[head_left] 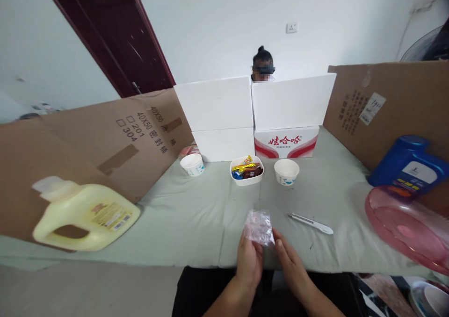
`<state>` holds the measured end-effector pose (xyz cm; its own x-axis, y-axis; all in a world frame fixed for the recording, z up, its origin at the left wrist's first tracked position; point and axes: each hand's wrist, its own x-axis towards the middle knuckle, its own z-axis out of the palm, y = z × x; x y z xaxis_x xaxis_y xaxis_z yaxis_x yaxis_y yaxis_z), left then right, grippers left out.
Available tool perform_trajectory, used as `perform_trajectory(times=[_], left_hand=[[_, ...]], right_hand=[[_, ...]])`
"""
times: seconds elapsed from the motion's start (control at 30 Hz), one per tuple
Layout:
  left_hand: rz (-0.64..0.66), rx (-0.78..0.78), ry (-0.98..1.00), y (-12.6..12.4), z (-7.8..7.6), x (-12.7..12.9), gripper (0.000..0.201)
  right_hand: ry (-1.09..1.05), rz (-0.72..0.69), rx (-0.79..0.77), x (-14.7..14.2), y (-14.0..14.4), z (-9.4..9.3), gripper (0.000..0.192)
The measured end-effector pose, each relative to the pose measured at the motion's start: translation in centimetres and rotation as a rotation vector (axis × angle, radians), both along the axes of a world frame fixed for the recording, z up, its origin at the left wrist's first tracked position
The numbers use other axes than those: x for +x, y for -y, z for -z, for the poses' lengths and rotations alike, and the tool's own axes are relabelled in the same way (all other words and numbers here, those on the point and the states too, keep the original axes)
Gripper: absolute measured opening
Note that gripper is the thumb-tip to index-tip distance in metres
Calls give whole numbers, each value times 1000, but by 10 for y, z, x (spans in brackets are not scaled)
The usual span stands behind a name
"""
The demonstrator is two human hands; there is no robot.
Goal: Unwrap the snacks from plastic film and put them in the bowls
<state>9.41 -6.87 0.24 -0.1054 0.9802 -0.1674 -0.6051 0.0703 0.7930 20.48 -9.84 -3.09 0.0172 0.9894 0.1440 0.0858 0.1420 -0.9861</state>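
From your head camera, your left hand [249, 260] and right hand [290, 261] meet at the near edge of the table [196, 214], both pinching a small clear plastic bag [259, 227] held up just above the cloth. Your left fingers close on its lower left side, your right thumb and fingers on its lower right corner. Just to the right lies a white pen-like tool [310, 223]. Farther back sit a bowl of wrapped sweets [246, 170], with a paper cup [286, 171] on its right and another cup [192, 164] on its left. A yellow jug [84, 216] lies at the left, a blue jug [409, 165] at the right.
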Motion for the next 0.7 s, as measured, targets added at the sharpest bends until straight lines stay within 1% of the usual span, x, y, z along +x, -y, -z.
perform_trajectory(times=[0.03,0.1,0.17,0.27,0.33,0.4,0.47,0.5,0.57,0.63,0.67,0.7], left_hand=[[-8,-13,52,3,0,4,45],[-21,4,48,8,1,7,44],[-17,38,-43,13,3,5,43],[-28,70,-223,21,7,2,43],[-40,78,-314,25,7,1,43],[-25,90,-361,27,7,1,42],[7,104,-368,28,4,1,41],[24,107,-355,27,3,0,39],[51,99,-279,24,-1,-1,36],[78,76,-165,22,-6,-3,34],[89,62,-110,21,-9,-3,34],[99,49,-64,21,-12,-2,33]], right_hand=[[-79,25,-37,-4,-1,-1,52],[-205,39,-115,-10,-1,-5,55],[-327,-5,-172,-14,-1,-11,55],[-516,-51,-202,-19,-1,-24,53],[-605,-45,-222,-20,-1,-30,50],[-634,-26,-244,-20,-2,-30,51],[-592,-4,-232,-16,-3,-26,53],[-539,-1,-200,-14,-3,-22,55],[-376,-18,-82,-8,-2,-14,63],[-183,-49,56,-4,-1,-7,78],[-101,-52,108,-2,0,-4,82],[-37,-42,142,-1,0,-2,80]])
